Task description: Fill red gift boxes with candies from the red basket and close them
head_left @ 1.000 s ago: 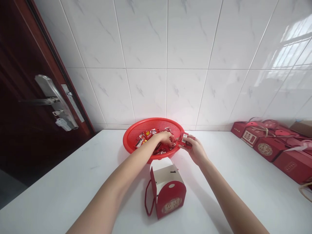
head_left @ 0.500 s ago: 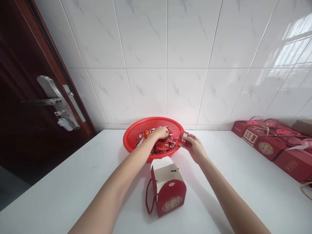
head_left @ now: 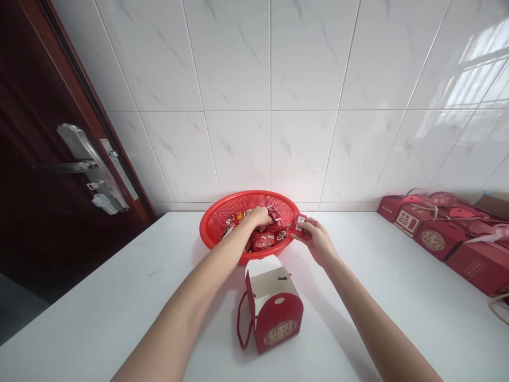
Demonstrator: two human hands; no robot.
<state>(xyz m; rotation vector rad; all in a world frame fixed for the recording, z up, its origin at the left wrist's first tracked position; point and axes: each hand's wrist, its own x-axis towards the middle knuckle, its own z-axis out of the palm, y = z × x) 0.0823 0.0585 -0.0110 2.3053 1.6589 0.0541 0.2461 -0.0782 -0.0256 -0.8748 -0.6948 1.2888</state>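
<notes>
My left hand (head_left: 259,217) reaches into a red plastic mesh basket (head_left: 210,241), its fingers curled down and closed on a red candy packet (head_left: 274,215) at the fingertips. Part of that grip is hidden behind the hand. Under and around it lie several red wrapped candies (head_left: 263,241). Beside the basket's right rim, my right hand (head_left: 318,241) is closed, pinching red candy packets (head_left: 301,222), one with a white printed label. In front of the basket stands a red gift box (head_left: 278,323), open at the top, with a white inside and a red cord handle on its left.
Several red gift boxes (head_left: 441,239) with ribbons and cords stand in a group at the right of the white tabletop (head_left: 159,297). A tiled wall (head_left: 238,154) rises behind. At the left is a dark red door (head_left: 32,175) with a metal handle and keys.
My left hand has shifted slightly left in the basket and its fingers have curled in, with a red packet now raised at the fingertips. My right hand stays almost still with its packets.
</notes>
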